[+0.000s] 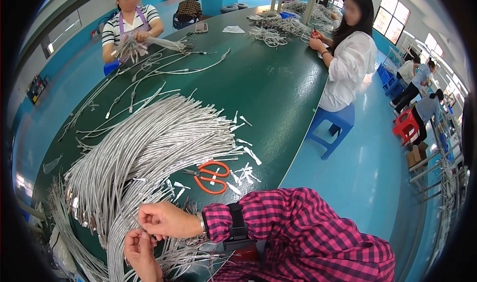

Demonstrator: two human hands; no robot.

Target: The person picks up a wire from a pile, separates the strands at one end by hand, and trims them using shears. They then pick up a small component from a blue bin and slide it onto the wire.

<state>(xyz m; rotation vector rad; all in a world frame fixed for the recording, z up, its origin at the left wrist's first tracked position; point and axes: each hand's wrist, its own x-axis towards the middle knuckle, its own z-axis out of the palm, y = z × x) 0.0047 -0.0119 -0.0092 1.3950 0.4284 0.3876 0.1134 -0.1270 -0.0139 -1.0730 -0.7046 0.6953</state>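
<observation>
My left hand (140,252) and my right hand (166,219) meet over the near edge of a large pile of grey cables (154,133). Thumb and fingers are pinched together on both. Whatever sits between the fingertips is too small and covered to make out. Beneath and beside them lie more grey cables with thin loose wires (191,257) fanning out at the ends. Scissors with orange-red handles (212,177) rest on the table beyond my right wrist, blades pointing left. Short silvery-white scraps (244,173) are scattered around the scissors.
The green table (258,88) curves away ahead. Longer cables with small connectors (134,85) lie at far left, where a co-worker (131,26) holds a cable bunch. Another co-worker (348,53) sits at right on a blue stool (332,125). Coiled cables (271,36) lie at the back.
</observation>
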